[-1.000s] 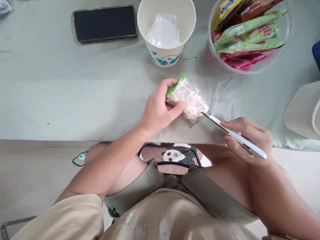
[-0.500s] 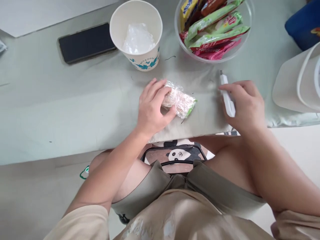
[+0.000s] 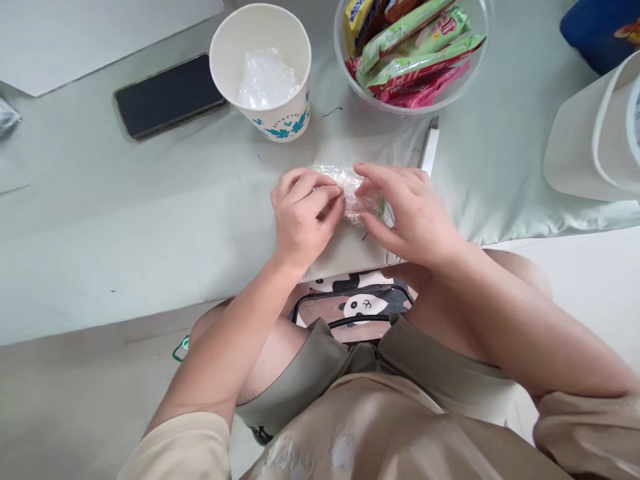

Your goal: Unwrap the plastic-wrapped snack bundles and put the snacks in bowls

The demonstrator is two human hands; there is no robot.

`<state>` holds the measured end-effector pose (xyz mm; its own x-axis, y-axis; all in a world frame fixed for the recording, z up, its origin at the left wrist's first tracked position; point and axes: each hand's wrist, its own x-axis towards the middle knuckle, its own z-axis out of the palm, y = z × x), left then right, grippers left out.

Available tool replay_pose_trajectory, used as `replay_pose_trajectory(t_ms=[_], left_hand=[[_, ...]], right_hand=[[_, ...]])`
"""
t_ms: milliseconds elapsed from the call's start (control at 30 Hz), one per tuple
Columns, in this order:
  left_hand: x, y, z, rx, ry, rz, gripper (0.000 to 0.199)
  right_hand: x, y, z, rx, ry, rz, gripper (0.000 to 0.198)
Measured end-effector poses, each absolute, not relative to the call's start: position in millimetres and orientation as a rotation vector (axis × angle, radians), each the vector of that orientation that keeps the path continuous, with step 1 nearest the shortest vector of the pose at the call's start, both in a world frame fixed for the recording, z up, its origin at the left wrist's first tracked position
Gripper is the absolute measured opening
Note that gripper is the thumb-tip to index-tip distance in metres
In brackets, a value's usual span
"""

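A packet wrapped in crinkled clear plastic, with a bit of green at its right end, lies on the table between my hands. At its left side my left hand is closed, thumb and fingertips pinched together on the wrapping. Over the right end sits my right hand, fingers apart and curved, thumb spread, holding nothing; it hides part of the packet. Just beyond the right hand lies a slim white utility knife with a grey tip, its lower part hidden by that hand.
Behind the packet stands a paper cup with clear plastic inside. Left of it lies a black phone. A clear round tub holds several wrapped snacks. At right are a white bucket and a blue object. The table's front edge is close.
My right hand has let go of the white utility knife, now lying on the table, and has moved left to the packet. My left fingers have drawn together on the wrapping.
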<state>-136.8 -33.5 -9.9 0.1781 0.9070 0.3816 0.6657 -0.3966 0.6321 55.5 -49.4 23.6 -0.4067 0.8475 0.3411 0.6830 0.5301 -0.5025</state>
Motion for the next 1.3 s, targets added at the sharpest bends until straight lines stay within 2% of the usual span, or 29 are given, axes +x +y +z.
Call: replay_pose_trajectory(t_ms=[133, 267, 367, 533, 667, 767, 800, 867, 933, 1300], left_hand=[[-139, -32, -6, 2.061, 1.478, 1.120, 0.013], [-153, -29, -1, 1.816, 1.450, 1.386, 0.018], [-177, -25, 1, 1.552, 1.493, 1.572, 0.021], [-213, -21, 6, 1.163, 1.679, 1.511, 0.027], [-219, -20, 8, 1.217, 1.581, 1.595, 0.014], [-214, -20, 6, 1.518, 1.483, 1.379, 0.040], [-212, -20, 4, 1.566, 1.511, 1.269, 0.039], [-212, -19, 1, 1.570, 1.597, 1.120, 0.022], [-216, -18, -1, 1.531, 1.633, 1.105, 0.011], [-230, -12, -2, 1.271, 1.597, 1.263, 0.013]], right_hand=[[55, -46, 21, -1.286, -2.151, 0.398, 0.045], [70, -42, 30, -1.349, -2.042, 0.382, 0.031], [85, -41, 33, -1.427, -1.886, 0.350, 0.027], [110, -39, 28, -1.654, -1.804, 0.303, 0.025], [114, -39, 28, -1.568, -1.831, 0.173, 0.018], [105, -38, 28, -1.346, -2.038, 0.214, 0.035], [102, -38, 27, -1.344, -2.098, 0.235, 0.035], [97, -37, 27, -1.432, -2.131, 0.290, 0.021], [95, -37, 28, -1.497, -2.066, 0.358, 0.012], [97, -36, 44, -1.710, -1.467, 0.674, 0.010]])
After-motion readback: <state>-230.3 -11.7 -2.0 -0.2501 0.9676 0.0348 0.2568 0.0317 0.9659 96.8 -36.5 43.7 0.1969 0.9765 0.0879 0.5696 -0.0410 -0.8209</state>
